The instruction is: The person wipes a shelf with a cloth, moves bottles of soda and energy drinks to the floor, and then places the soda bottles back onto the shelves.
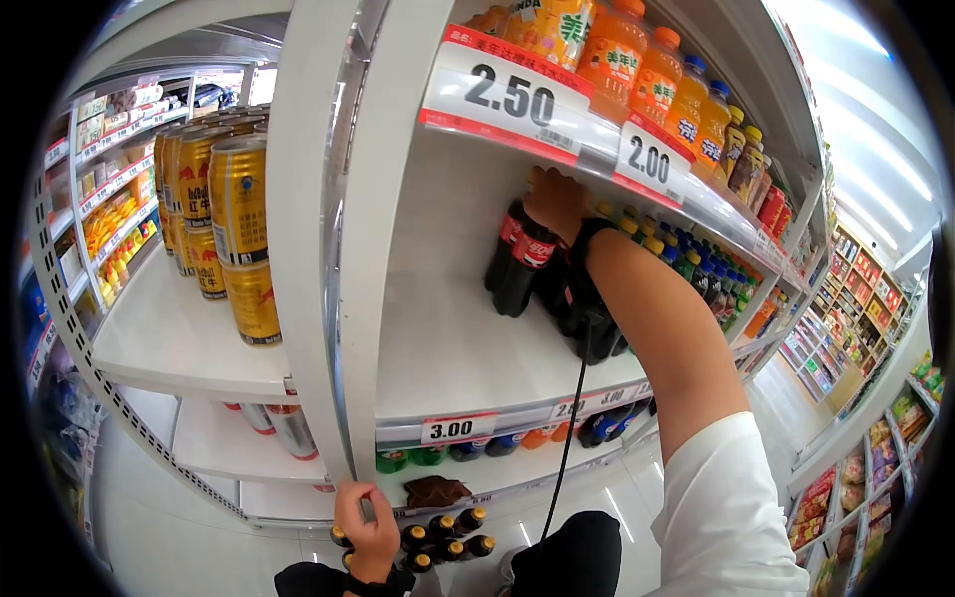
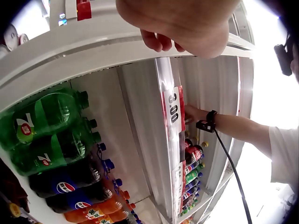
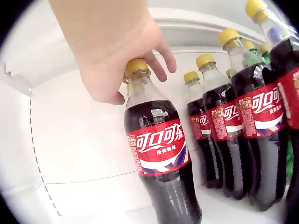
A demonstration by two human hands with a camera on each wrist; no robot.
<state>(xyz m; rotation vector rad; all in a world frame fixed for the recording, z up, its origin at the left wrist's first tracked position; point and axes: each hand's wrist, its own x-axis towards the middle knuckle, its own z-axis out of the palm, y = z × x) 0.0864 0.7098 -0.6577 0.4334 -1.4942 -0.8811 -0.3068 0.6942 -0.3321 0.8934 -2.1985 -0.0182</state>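
Observation:
My right hand [image 1: 555, 204] is inside the middle shelf, fingers and thumb around the yellow cap and neck of a cola bottle [image 3: 159, 144]. That bottle stands upright with its red label showing, and a second cola bottle [image 1: 500, 247] is right behind it. To its side is a row of more cola bottles [image 3: 223, 112] with yellow caps. My left hand [image 1: 368, 525] is low in front of the shelf upright [image 1: 313, 249], its fingers loosely curled with nothing in them. In the left wrist view the left hand [image 2: 182, 23] overlaps the upright.
Several dark bottles [image 1: 443, 537] with yellow caps stand on the floor by my legs. Lower down lie green soda bottles [image 2: 51, 116]. Gold cans [image 1: 239, 199] fill the shelf at left, orange drinks [image 1: 655, 75] the shelf above. A black cable [image 1: 569, 438] hangs from my right wrist.

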